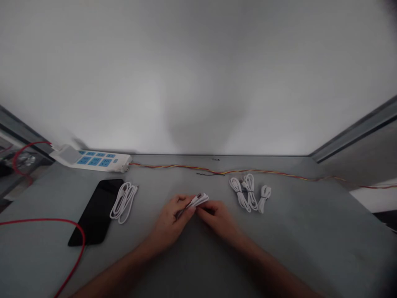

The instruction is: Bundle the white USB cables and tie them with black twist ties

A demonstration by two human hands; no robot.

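Note:
A folded white cable is gripped in my left hand, its thumb on top and a connector end showing at the bundle's tip. A thin dark strip crosses the bundle near the left fingers. My right hand comes in from the right, thumb and forefinger pinched together against the bundle's lower edge; what lies between them is hidden. To the right lie several coiled white cables, with dark ties around them. On the left, another looped white cable rests beside a black phone, partly touching its edge.
A white power strip with blue sockets lies at the back left, a plug in its end. Its twisted red-yellow wire runs along the wall. Short black ties lie near it. A red cable crosses the phone's corner.

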